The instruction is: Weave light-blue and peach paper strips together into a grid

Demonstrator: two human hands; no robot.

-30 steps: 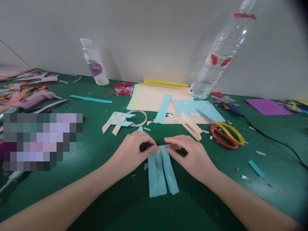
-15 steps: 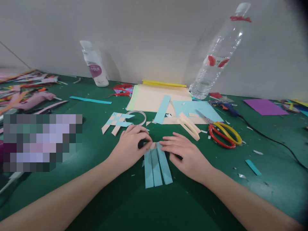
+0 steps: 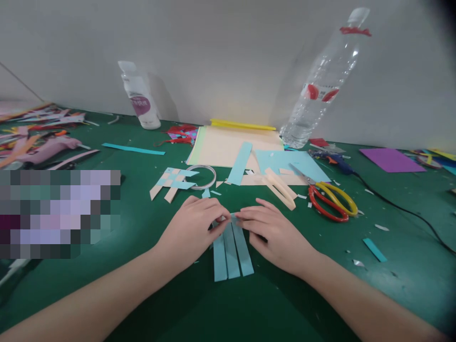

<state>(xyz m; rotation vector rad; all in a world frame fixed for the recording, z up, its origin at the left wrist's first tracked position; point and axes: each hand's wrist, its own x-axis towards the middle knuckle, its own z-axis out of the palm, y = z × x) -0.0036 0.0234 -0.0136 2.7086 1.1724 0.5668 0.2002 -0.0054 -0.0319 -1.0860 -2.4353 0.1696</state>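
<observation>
A person's left hand (image 3: 199,221) nips the far end of the blue paper strips (image 3: 232,254), thumb & fingertips together; the right hand (image 3: 273,232) is spread loosely, fingertips at the same end, thumb held apart, nothing gripped; the strips lie on the green table (image 3: 199,308) btwn/below both hands, near ends fanned slightly apart; how the far ends meet is hidden under the fingers; for a tidy result, L. pinch shd stay light (thin paper, by the look of it, creases easily) while R. fingertips press flat & square up the edge; best to even the gaps before pressing hard, & work w/ the near ends left flat; a checkered piece (image 3: 174,178), tape roll (image 3: 215,176) & scissors (image 3: 313,184) lie farther back, apart from the hands.
</observation>
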